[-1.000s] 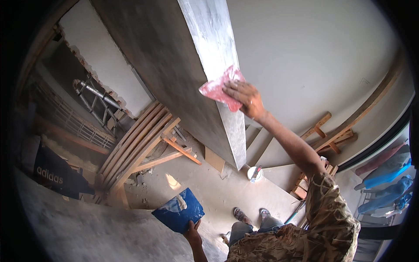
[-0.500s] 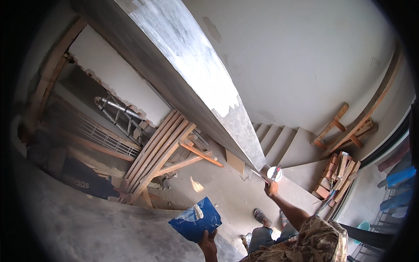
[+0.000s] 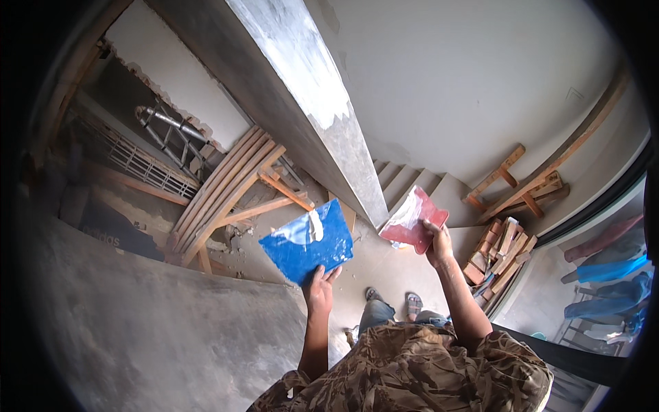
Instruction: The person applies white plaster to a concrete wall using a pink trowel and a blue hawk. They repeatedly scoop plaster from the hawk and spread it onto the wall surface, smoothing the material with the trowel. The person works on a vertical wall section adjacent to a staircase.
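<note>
My left hand (image 3: pixel 319 292) has the blue mixing board (image 3: pixel 310 255) pinched by its near edge, and my right hand (image 3: pixel 439 242) holds the red spreader (image 3: pixel 419 226) by the corner closest to me. Both are up in front of my chest w/ a gap btw them, spreader to the right of the board. A lump of white filler (image 3: pixel 316 226) sits on the board's far half, and there's white on the spreader's left side too. To do this bit well, I think I'd hold the board flat b/c the lump could slide off, then scrape w/ the whole straight edge, light & even, so both sides get a thin bit. I'd guess a firm pinch matters, b/c the board's far end may tip. Now edges: the grey pillar (image 3: pixel 340 147) runs down just past the board & spreader, w/ a white coat (image 3: pixel 295 58) higher up that stops in a jagged line; I'd not bump that, it may be wet. The timber planks (image 3: pixel 230 196) are to the left, the bricks (image 3: pixel 486 250) to the right, and the stairs (image 3: pixel 405 182) beyond the spreader. Best room for a small swipe looks like that gap btw my hands; wide swings could hit the pillar.
</note>
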`<action>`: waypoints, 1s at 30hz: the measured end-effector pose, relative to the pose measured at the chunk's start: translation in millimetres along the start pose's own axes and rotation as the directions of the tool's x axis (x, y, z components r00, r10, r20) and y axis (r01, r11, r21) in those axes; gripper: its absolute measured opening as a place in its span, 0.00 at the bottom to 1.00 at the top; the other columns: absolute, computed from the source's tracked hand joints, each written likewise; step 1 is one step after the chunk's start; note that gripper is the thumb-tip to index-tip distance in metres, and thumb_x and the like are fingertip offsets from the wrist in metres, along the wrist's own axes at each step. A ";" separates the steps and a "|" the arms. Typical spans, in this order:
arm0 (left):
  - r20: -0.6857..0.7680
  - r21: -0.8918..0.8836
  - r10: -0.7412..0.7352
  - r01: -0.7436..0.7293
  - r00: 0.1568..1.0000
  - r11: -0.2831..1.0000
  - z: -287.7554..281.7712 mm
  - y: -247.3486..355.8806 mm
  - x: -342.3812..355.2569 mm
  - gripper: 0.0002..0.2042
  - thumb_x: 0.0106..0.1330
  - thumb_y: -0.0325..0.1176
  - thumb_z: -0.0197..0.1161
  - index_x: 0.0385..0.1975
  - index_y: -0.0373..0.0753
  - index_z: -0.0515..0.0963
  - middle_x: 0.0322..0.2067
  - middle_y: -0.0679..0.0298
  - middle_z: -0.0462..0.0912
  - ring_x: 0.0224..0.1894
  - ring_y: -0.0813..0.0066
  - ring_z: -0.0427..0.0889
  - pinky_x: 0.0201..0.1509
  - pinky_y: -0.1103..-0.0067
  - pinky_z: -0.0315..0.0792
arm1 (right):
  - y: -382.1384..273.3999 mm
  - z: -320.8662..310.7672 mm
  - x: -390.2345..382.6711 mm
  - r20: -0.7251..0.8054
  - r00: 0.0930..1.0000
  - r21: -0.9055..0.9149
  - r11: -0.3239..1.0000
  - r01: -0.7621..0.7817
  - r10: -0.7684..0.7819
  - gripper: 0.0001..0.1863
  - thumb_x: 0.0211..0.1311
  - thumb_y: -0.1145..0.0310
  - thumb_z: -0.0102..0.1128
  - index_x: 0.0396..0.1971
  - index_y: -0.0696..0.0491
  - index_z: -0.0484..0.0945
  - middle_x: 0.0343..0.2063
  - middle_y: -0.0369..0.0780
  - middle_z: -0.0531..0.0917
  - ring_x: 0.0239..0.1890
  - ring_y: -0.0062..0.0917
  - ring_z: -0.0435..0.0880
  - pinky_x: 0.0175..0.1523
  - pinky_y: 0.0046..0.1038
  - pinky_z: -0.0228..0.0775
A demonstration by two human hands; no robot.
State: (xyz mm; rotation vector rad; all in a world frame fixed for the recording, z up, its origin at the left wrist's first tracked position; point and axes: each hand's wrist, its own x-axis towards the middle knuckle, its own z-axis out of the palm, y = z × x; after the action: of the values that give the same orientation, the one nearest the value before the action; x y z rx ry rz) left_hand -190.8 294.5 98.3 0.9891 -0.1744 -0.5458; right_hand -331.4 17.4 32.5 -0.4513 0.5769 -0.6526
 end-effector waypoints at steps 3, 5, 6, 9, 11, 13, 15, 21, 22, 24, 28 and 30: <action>0.031 0.266 0.149 -0.152 0.988 0.952 48.3 -7.3 -5.2 0.16 0.68 0.24 0.54 0.54 0.29 0.66 0.53 0.51 0.72 0.51 0.59 0.77 0.54 0.62 0.78 | -44.5 35.8 -31.0 0.113 0.991 -0.119 0.990 0.079 -0.065 0.11 0.62 0.70 0.57 0.42 0.59 0.74 0.35 0.39 0.81 0.35 0.23 0.81 0.42 0.26 0.73; 0.117 0.395 0.154 -0.188 0.981 0.899 64.7 -5.9 -14.0 0.15 0.68 0.23 0.55 0.53 0.28 0.67 0.49 0.53 0.75 0.48 0.62 0.79 0.52 0.67 0.79 | -54.9 56.8 -47.1 0.172 0.980 -0.180 0.975 0.127 -0.096 0.11 0.62 0.69 0.57 0.42 0.59 0.75 0.34 0.38 0.82 0.34 0.20 0.80 0.40 0.24 0.72; 0.184 0.476 0.123 -0.198 0.975 0.857 66.9 -6.4 -16.2 0.14 0.68 0.23 0.54 0.52 0.28 0.68 0.47 0.54 0.76 0.46 0.62 0.80 0.52 0.65 0.79 | -55.6 60.9 -48.9 0.201 0.976 -0.226 0.966 0.127 -0.081 0.11 0.62 0.70 0.57 0.42 0.59 0.75 0.35 0.38 0.82 0.35 0.21 0.80 0.41 0.25 0.73; 0.314 0.617 0.205 -0.363 0.927 0.698 69.5 -17.3 -20.3 0.10 0.69 0.26 0.55 0.46 0.27 0.72 0.37 0.55 0.81 0.41 0.64 0.83 0.45 0.75 0.75 | -43.0 68.8 -46.2 0.221 0.974 -0.219 0.971 0.098 -0.049 0.12 0.62 0.71 0.58 0.43 0.60 0.75 0.36 0.40 0.82 0.36 0.22 0.81 0.45 0.26 0.74; 0.427 0.716 0.262 -0.501 0.865 0.487 57.1 -25.6 -15.1 0.09 0.69 0.26 0.55 0.43 0.27 0.73 0.36 0.53 0.82 0.38 0.62 0.83 0.43 0.74 0.74 | -34.6 70.5 -46.2 0.196 0.980 -0.234 0.968 0.088 -0.042 0.12 0.62 0.71 0.58 0.43 0.61 0.75 0.36 0.40 0.82 0.37 0.23 0.81 0.46 0.27 0.74; 0.514 0.779 0.233 -0.563 0.825 0.275 52.7 -21.4 -17.1 0.07 0.68 0.25 0.55 0.39 0.27 0.74 0.35 0.48 0.81 0.36 0.55 0.82 0.39 0.69 0.73 | -30.0 74.2 -48.0 0.174 0.984 -0.247 0.967 0.069 -0.025 0.13 0.62 0.72 0.58 0.44 0.61 0.74 0.37 0.41 0.82 0.39 0.24 0.81 0.46 0.27 0.73; 0.532 0.798 0.178 -0.560 0.828 0.222 37.1 -20.5 -12.2 0.09 0.68 0.25 0.54 0.43 0.27 0.74 0.37 0.47 0.81 0.39 0.52 0.82 0.41 0.69 0.74 | -24.8 76.7 -48.3 0.185 0.983 -0.217 0.975 0.050 -0.009 0.13 0.61 0.72 0.58 0.44 0.61 0.74 0.37 0.41 0.82 0.39 0.24 0.81 0.47 0.27 0.73; 0.712 0.667 0.185 -0.735 0.677 0.122 48.7 4.0 -2.0 0.31 0.51 0.14 0.54 0.60 0.34 0.67 0.58 0.44 0.70 0.59 0.45 0.72 0.57 0.64 0.72 | -25.5 84.3 -51.2 0.212 0.976 -0.119 0.993 -0.016 0.042 0.13 0.60 0.72 0.58 0.44 0.60 0.74 0.37 0.41 0.82 0.38 0.25 0.81 0.45 0.28 0.75; 0.726 0.656 0.184 -0.748 0.662 0.102 51.8 9.3 -2.3 0.31 0.52 0.14 0.55 0.60 0.35 0.67 0.58 0.45 0.70 0.59 0.45 0.72 0.57 0.64 0.72 | -27.4 86.5 -53.5 0.217 0.975 -0.094 0.995 -0.028 0.048 0.13 0.60 0.72 0.58 0.44 0.60 0.74 0.37 0.41 0.82 0.38 0.25 0.82 0.45 0.28 0.75; 0.759 0.624 0.182 -0.778 0.625 0.073 62.0 16.9 -2.0 0.31 0.52 0.15 0.57 0.61 0.37 0.68 0.58 0.45 0.71 0.58 0.45 0.73 0.56 0.65 0.73 | -33.1 87.1 -55.7 0.223 0.973 -0.064 0.996 -0.055 0.068 0.13 0.60 0.73 0.57 0.44 0.60 0.73 0.37 0.41 0.81 0.38 0.26 0.82 0.45 0.30 0.77; 0.775 0.612 0.157 -0.789 0.612 0.058 62.5 23.7 4.8 0.31 0.52 0.17 0.61 0.61 0.41 0.69 0.58 0.45 0.71 0.58 0.45 0.73 0.55 0.65 0.74 | -42.0 84.7 -56.4 0.266 0.957 0.020 0.992 -0.127 0.117 0.15 0.61 0.73 0.55 0.47 0.60 0.71 0.39 0.42 0.80 0.39 0.28 0.83 0.47 0.33 0.78; 0.786 0.603 0.145 -0.797 0.601 0.035 60.3 27.4 7.9 0.31 0.52 0.17 0.62 0.61 0.41 0.69 0.58 0.45 0.71 0.58 0.45 0.73 0.54 0.65 0.74 | -46.1 85.0 -59.5 0.301 0.945 0.073 0.985 -0.158 0.129 0.17 0.61 0.73 0.54 0.49 0.61 0.69 0.41 0.43 0.79 0.41 0.29 0.82 0.49 0.34 0.78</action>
State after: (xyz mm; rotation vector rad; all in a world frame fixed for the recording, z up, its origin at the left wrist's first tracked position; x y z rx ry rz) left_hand -197.2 257.3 153.4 1.8519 -1.5658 0.1228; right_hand -336.9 42.5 143.1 -0.4025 0.2891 -0.4596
